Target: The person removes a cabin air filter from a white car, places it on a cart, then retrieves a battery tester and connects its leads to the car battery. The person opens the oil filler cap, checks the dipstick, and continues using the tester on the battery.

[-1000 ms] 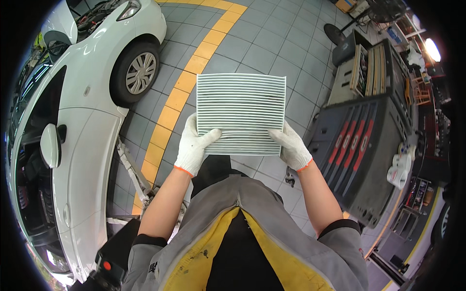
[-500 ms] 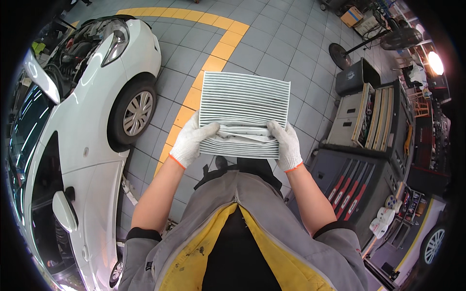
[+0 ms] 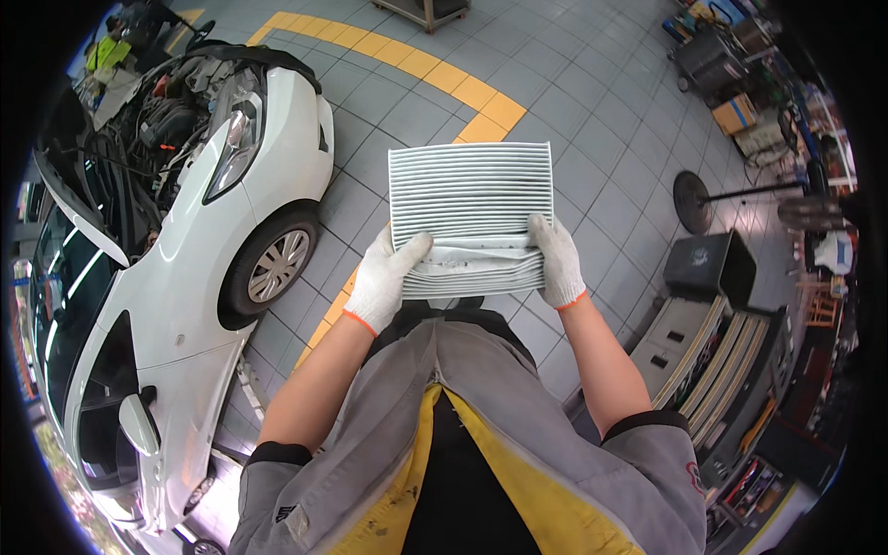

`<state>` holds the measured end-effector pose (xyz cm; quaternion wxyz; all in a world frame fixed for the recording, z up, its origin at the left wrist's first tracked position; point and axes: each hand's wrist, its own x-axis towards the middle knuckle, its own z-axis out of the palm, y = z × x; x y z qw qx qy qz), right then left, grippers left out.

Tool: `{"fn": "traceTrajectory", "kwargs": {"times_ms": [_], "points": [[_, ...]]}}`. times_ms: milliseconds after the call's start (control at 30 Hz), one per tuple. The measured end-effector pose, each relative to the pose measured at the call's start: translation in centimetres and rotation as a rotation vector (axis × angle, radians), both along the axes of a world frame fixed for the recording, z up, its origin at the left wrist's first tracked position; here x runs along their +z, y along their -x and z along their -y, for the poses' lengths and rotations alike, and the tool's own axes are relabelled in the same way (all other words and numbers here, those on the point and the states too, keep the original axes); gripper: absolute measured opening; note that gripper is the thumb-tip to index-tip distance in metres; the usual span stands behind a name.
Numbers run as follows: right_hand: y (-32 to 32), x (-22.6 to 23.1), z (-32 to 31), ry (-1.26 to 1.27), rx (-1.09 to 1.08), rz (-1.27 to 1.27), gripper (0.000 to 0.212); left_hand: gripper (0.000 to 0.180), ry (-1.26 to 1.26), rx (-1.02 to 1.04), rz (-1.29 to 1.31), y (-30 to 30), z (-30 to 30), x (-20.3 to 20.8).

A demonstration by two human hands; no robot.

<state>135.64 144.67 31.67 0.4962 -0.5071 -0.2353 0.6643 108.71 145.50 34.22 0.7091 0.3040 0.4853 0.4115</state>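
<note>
Both of my hands, in white knit gloves with orange cuffs, hold a pleated cabin air filter (image 3: 470, 190) in front of my waist. The filter is whitish and rectangular, its pleats running from side to side. My left hand (image 3: 384, 277) grips its left edge, thumb on top. At the right edge my right hand (image 3: 559, 264) does the same. Between my thumbs the pleats are spread apart, and small dark specks show on the opened fold (image 3: 472, 256). The fingers beneath the filter are hidden.
On the left stands a white car (image 3: 199, 250) with its hood raised and engine bay (image 3: 176, 116) exposed. A tool cabinet (image 3: 680, 342) and a dark bin (image 3: 708, 268) stand to the right, near a fan stand (image 3: 691, 202). A yellow line (image 3: 444, 79) crosses the grey tiles. A cart (image 3: 425, 11) is at the far edge.
My view has shifted, so the car's engine bay shows more and the tool cabinet sits lower. My right thumb has moved up the filter's edge, and the spread pleats have opened wider.
</note>
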Motion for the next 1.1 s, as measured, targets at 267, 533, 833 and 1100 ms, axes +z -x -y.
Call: {"fn": "traceTrajectory", "kwargs": {"times_ms": [267,533,833,1100], "points": [[-1.6,-2.7,-20.7,-0.026,0.123,0.113,0.050,0.057,-0.032,0.040,-0.135,0.8,-19.2,-5.2],[-25.6,-4.5,-32.0,0.770,0.331,1.807,0.055,0.048,0.101,-0.210,-0.522,11.1,-39.3,-15.8],[-23.9,0.2,-44.2,0.058,-0.435,0.632,0.041,0.045,0.079,-0.379,-0.582,8.7,-59.9,-15.0],[-16.4,6.6,-74.8,-0.170,0.526,0.730,0.054,0.072,-0.567,-0.681,-0.650,-7.8,-81.8,0.8]]}}
